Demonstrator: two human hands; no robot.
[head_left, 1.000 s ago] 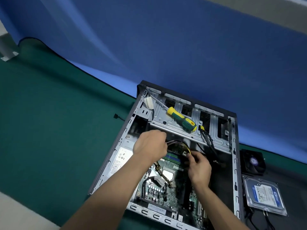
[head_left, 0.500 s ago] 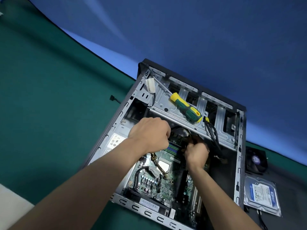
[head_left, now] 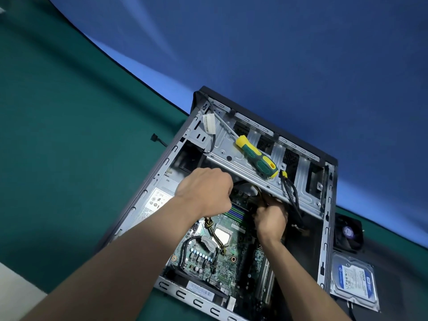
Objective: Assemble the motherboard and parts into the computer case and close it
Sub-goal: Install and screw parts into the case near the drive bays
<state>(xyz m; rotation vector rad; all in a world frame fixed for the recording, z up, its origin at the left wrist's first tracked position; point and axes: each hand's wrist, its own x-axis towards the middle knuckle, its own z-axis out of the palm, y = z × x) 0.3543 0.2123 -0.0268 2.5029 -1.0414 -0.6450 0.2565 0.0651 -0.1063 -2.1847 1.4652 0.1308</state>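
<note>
Repair bench setup: green mat (head_left: 69,158) lower left, blue backdrop (head_left: 278,54) across the top, loose drive (head_left: 353,283) and fan (head_left: 348,235) lower right.

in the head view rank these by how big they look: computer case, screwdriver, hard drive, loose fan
1. computer case, by far the largest.
2. screwdriver and hard drive: similar extent; the drive sits nearer the camera, so no firm ranking.
3. loose fan, smallest as seen, though the case hides part of it.

You are looking at a bare, dull grey sheet-metal computer case (head_left: 231,156), a screwdriver (head_left: 257,157) with glossy yellow-and-green plastic handle, a shiny metal hard drive (head_left: 353,282) with paper label, and matt green cloth (head_left: 69,147).
</note>
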